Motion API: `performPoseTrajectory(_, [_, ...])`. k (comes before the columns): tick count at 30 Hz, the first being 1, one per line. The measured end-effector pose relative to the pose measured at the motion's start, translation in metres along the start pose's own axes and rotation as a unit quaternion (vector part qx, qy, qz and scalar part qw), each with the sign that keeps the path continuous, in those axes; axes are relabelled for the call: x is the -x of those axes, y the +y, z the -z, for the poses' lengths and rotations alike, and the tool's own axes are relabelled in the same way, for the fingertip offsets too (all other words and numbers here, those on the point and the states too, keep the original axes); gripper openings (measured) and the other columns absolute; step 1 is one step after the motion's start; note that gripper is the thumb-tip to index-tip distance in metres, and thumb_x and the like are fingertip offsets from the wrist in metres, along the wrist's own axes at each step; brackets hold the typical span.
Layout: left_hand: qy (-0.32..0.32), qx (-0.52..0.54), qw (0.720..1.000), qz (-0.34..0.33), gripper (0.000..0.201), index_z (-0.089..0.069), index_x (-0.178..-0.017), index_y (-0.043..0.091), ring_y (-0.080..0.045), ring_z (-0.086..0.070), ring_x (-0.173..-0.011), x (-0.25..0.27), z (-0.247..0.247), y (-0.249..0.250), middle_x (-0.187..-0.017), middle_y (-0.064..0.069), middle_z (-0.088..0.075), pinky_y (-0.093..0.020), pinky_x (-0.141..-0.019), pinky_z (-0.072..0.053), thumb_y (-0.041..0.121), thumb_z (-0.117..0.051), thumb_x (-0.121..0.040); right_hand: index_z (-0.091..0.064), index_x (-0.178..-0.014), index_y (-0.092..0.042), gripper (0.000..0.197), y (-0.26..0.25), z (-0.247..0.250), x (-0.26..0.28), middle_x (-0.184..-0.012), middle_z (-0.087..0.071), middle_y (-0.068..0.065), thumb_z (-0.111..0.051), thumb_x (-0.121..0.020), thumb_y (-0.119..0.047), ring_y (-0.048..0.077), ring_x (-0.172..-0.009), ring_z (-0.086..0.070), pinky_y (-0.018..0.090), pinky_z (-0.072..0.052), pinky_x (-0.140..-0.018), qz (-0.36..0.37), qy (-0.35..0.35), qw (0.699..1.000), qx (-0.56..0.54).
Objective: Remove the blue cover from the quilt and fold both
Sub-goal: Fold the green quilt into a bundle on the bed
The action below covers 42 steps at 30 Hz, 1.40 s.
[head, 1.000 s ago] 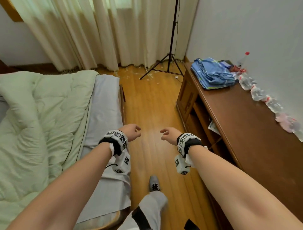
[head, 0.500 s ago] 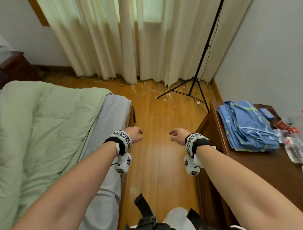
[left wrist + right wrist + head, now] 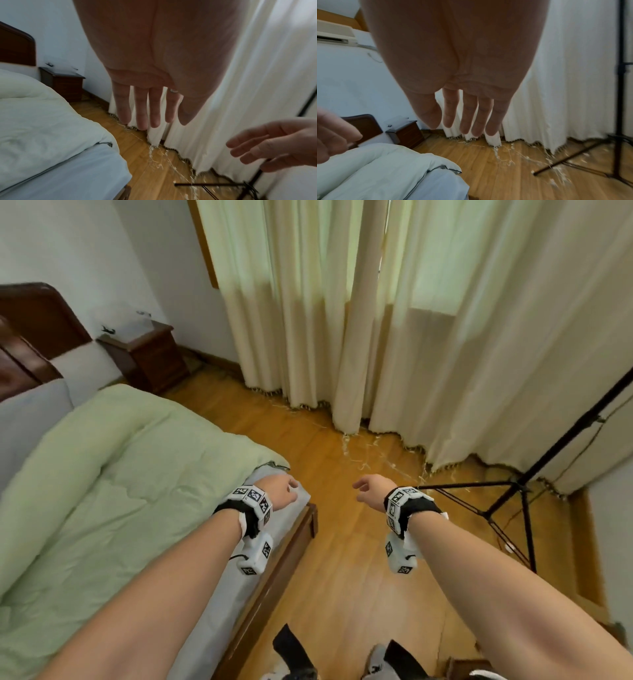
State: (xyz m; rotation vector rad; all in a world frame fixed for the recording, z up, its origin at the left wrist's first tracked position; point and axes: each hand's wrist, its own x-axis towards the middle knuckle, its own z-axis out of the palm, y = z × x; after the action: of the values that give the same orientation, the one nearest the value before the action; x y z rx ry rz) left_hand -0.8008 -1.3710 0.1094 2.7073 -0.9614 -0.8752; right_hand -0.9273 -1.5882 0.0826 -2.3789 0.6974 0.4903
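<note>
The pale green quilt [image 3: 113,494] lies bare and spread over the bed at the left, its near corner [image 3: 102,140] reaching the mattress edge. It also shows low in the right wrist view [image 3: 376,166]. The blue cover is out of view. My left hand [image 3: 282,494] hovers over the bed's corner, fingers [image 3: 142,108] straight and empty. To its right my right hand [image 3: 371,491] hangs over the floor, fingers [image 3: 467,116] relaxed and holding nothing. Neither hand touches the quilt.
A grey sheet [image 3: 226,594] covers the mattress on a wooden bed frame [image 3: 274,583]. A dark nightstand [image 3: 147,354] stands by the headboard. Cream curtains [image 3: 411,337] hang ahead, with scraps on the wood floor [image 3: 342,570]. A black tripod [image 3: 513,501] stands at the right.
The view has swung left and up: the cabinet with the folded blue cover has left the frame, and the nightstand and headboard have come in. Both hands stay empty, held out in front.
</note>
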Motion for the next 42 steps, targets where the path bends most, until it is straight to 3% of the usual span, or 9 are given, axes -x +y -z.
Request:
performPoseTrajectory(4, [0.008, 0.041, 0.997, 0.061, 0.041, -0.053, -0.135, 0.023, -0.02, -0.057, -0.115, -0.07, 0.048, 0.016, -0.13, -0.002, -0.059, -0.031, -0.098, -0.045, 0.032, -0.052, -0.095, -0.059, -0.131, -0.023, 0.037, -0.014, 0.076, -0.102, -0.127, -0.062, 0.003, -0.059, -0.094, -0.025, 0.021, -0.107, -0.062, 0.032, -0.053, -0.086, 0.062, -0.043, 0.996, 0.042])
performPoseTrajectory(9, [0.028, 0.081, 0.989, 0.121, 0.039, -0.055, -0.132, 0.023, -0.02, -0.057, -0.114, -0.186, 0.095, 0.017, -0.128, -0.001, -0.06, -0.028, -0.094, -0.045, 0.031, -0.055, -0.094, -0.058, -0.132, -0.023, 0.04, -0.025, 0.143, -0.238, -0.132, -0.059, 0.002, -0.063, -0.093, -0.025, 0.021, -0.114, -0.06, 0.032, -0.051, -0.092, 0.113, -0.071, 0.987, 0.087])
performPoseTrajectory(18, [0.057, 0.108, 0.983, 0.137, 0.041, -0.054, -0.133, 0.026, -0.018, -0.059, -0.113, -0.423, 0.232, 0.017, -0.132, 0.002, -0.059, -0.032, -0.094, -0.05, 0.033, -0.055, -0.093, -0.055, -0.135, -0.024, 0.047, -0.057, 0.289, -0.485, -0.134, -0.058, 0.0, -0.064, -0.089, -0.028, 0.021, -0.117, -0.059, 0.036, -0.049, -0.099, 0.128, -0.079, 0.979, 0.139])
performPoseTrajectory(22, [0.067, 0.104, 0.981, 0.149, 0.041, -0.052, -0.135, 0.027, -0.016, -0.056, -0.118, -0.484, 0.3, 0.005, -0.132, 0.004, -0.058, -0.029, -0.094, -0.047, 0.035, -0.053, -0.095, -0.052, -0.138, -0.02, 0.051, -0.108, 0.324, -0.571, -0.136, -0.057, 0.002, -0.065, -0.09, -0.028, 0.022, -0.121, -0.056, 0.036, -0.047, -0.103, 0.152, -0.114, 0.97, 0.153])
performPoseTrajectory(27, [0.101, 0.129, 0.961, 0.223, 0.039, -0.052, -0.135, 0.026, -0.017, -0.056, -0.116, -0.548, 0.364, -0.069, -0.13, 0.003, -0.059, -0.029, -0.094, -0.047, 0.033, -0.052, -0.097, -0.053, -0.137, -0.02, 0.051, -0.205, 0.337, -0.689, -0.134, -0.057, 0.001, -0.066, -0.088, -0.027, 0.022, -0.119, -0.058, 0.036, -0.049, -0.101, 0.229, -0.15, 0.944, 0.182])
performPoseTrajectory(31, [0.116, 0.186, 0.925, 0.309, 0.041, -0.052, -0.136, 0.025, -0.017, -0.056, -0.117, -0.598, 0.393, -0.143, -0.132, 0.001, -0.058, -0.028, -0.095, -0.046, 0.033, -0.054, -0.096, -0.053, -0.137, -0.02, 0.051, -0.296, 0.337, -0.793, -0.136, -0.057, 0.003, -0.066, -0.088, -0.025, 0.021, -0.121, -0.056, 0.033, -0.047, -0.102, 0.3, -0.181, 0.916, 0.196])
performPoseTrajectory(36, [0.163, 0.278, 0.852, 0.413, 0.04, -0.052, -0.135, 0.022, -0.018, -0.056, -0.117, -0.63, 0.428, -0.213, -0.131, 0.0, -0.059, -0.026, -0.097, -0.042, 0.031, -0.053, -0.096, -0.052, -0.138, -0.023, 0.049, -0.423, 0.33, -0.901, -0.138, -0.056, -0.001, -0.064, -0.091, -0.024, 0.019, -0.123, -0.055, 0.031, -0.045, -0.103, 0.387, -0.24, 0.854, 0.252])
performPoseTrajectory(42, [0.217, 0.366, 0.725, 0.541, 0.038, -0.056, -0.13, 0.026, -0.017, -0.056, -0.116, -0.616, 0.445, -0.28, -0.124, 0.004, -0.062, -0.027, -0.098, -0.043, 0.032, -0.055, -0.093, -0.056, -0.132, -0.028, 0.047, -0.569, 0.283, -0.943, -0.133, -0.059, -0.003, -0.067, -0.086, -0.03, 0.02, -0.12, -0.056, 0.034, -0.044, -0.104, 0.485, -0.31, 0.743, 0.341])
